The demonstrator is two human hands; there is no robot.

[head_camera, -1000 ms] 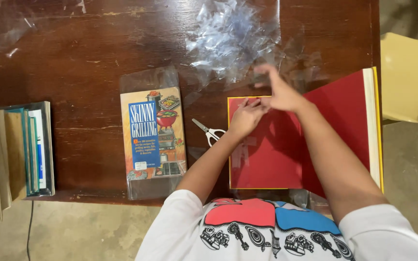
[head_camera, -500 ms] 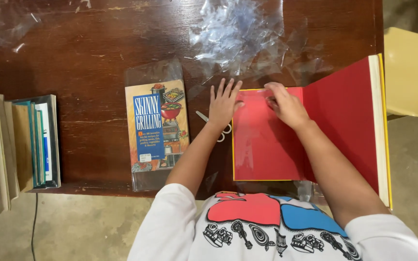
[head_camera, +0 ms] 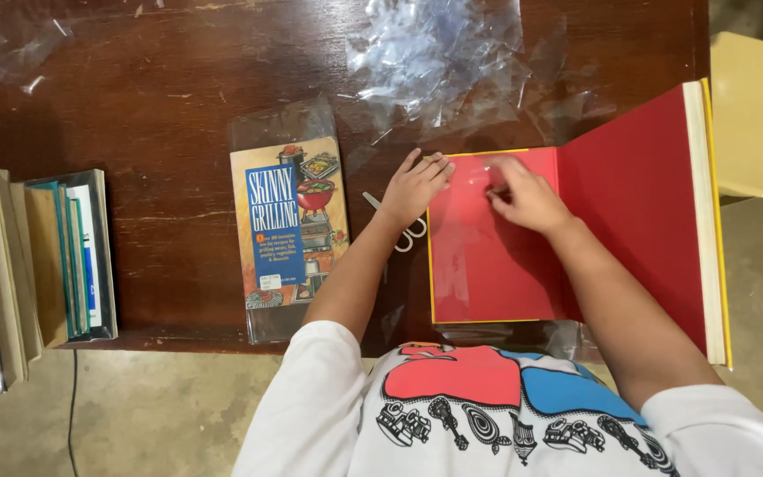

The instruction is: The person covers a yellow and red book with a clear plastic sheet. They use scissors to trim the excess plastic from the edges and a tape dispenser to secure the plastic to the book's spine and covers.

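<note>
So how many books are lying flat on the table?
2. A cookbook in a clear plastic cover lies left of the left hand. An open red book lies under the right hand. More books stand at the left edge.

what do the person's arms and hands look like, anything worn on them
Both arms are bare from the short white sleeves of a T-shirt down. The shirt front carries a red and blue print with black drawings. The left hand and right hand wear no gloves; no rings, watch or bracelet show.
</note>
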